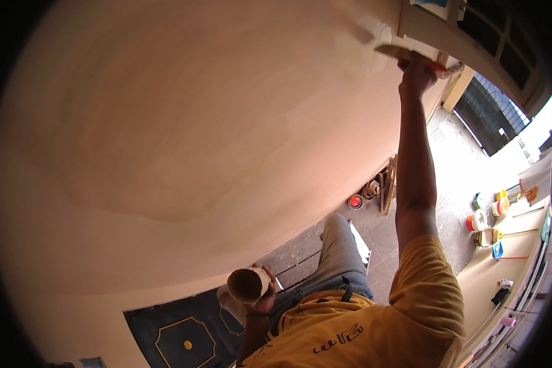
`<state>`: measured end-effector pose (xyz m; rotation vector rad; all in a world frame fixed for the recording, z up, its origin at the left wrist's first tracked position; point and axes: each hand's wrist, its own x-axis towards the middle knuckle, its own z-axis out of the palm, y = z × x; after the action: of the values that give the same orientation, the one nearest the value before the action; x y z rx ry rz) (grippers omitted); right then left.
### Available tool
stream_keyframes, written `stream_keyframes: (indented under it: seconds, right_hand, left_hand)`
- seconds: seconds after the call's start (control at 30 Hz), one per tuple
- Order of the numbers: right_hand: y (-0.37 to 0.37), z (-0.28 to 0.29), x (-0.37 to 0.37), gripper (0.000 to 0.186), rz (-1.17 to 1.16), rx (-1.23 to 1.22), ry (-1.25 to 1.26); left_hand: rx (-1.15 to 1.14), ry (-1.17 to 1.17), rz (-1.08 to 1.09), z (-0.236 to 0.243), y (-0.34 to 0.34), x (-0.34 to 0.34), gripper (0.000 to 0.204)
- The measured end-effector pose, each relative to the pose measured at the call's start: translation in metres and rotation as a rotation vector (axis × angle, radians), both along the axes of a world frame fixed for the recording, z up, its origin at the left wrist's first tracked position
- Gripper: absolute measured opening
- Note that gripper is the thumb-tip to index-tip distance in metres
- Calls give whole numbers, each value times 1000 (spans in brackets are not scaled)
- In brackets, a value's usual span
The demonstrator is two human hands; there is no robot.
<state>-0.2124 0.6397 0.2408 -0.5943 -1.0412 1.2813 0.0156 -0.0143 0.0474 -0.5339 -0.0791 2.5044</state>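
Up at the far right, my right hand (pixel 418 75) is closed round a wide, flat paintbrush (pixel 394 51) with a pale working end and some orange-red. The brush is at the pale pinkish wall (pixel 190 122), by the edge of a framed panel; whether it touches cannot be made out. Smudged, uneven patches show on the wall near it. Low and close to my body, my left hand (pixel 265 300) grips a round whitish cup (pixel 246 285) from its right side. The cup's mouth faces up, showing a brownish inside; its contents are too dark to tell.
A framed panel with dark panes (pixel 503 49) juts out at the upper right. Below lie a small red-topped can (pixel 354 201) and wooden pieces (pixel 388 184). Several paint buckets (pixel 476 221) stand at the right. A dark door with gold trim (pixel 184 337) is at lower left.
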Motion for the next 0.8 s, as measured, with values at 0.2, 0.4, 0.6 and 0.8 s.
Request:
stream_keyframes:
  seconds: [0.2,0.4,0.6,0.8]
  right_hand:
    - [2,-44,-22,12,-42,-85,-412]
    - [57,68,-48,17,-198,281,-327]
    - [45,169,-23,19,153,308,457]
    - [52,50,-29,23,211,-25,443]
  left_hand:
    - [-8,51,11,1,5,-5,62]
    - [45,30,12,6,14,-7,60]
    - [41,-6,39,3,9,-1,53]
    - [48,14,6,-15,4,-4,64]
